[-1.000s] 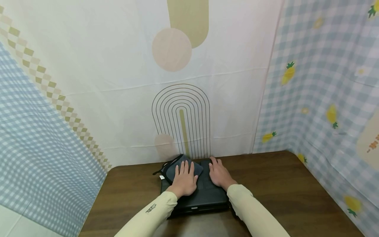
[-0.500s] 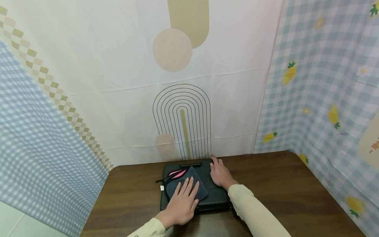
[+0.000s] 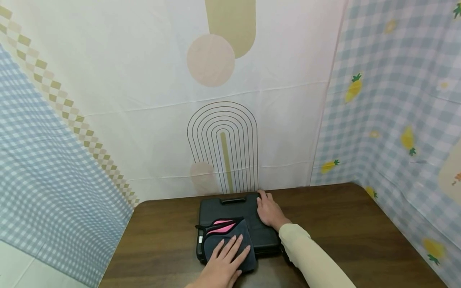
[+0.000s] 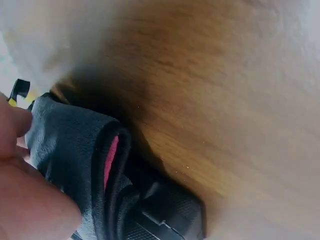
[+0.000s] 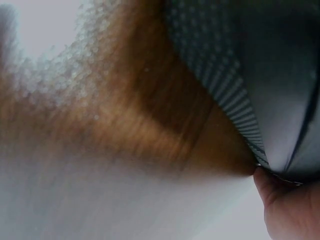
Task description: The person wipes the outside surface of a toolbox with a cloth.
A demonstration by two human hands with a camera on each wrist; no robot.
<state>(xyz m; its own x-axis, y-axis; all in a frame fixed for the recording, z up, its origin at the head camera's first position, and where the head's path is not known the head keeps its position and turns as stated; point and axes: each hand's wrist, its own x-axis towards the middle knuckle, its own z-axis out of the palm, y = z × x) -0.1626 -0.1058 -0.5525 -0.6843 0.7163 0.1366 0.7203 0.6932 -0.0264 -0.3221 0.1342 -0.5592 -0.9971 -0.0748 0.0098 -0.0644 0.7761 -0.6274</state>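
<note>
A black hard plastic case (image 3: 230, 212) with a carry handle at its far edge lies flat on the wooden table. Across its near left part lies a folded dark blue-grey cloth (image 3: 248, 250), black-edged, with a pink inner side, a black loop and a small white tag. My left hand (image 3: 223, 262) presses on the cloth with straight, spread fingers. In the left wrist view the plush cloth (image 4: 70, 140) drapes over the case's near edge. At the case's far right corner my right hand (image 3: 269, 212) grips the side; a fingertip touches the case's edge in the right wrist view.
The brown wooden table (image 3: 342, 228) extends to both sides of the case. A white patterned cloth (image 3: 151, 140) hangs behind it, with blue checked cloths (image 3: 389, 120) at left and right.
My left hand has drawn the cloth from the case's far edge toward its near edge, uncovering the handle and showing the pink inner side. The right hand has stayed on the corner.
</note>
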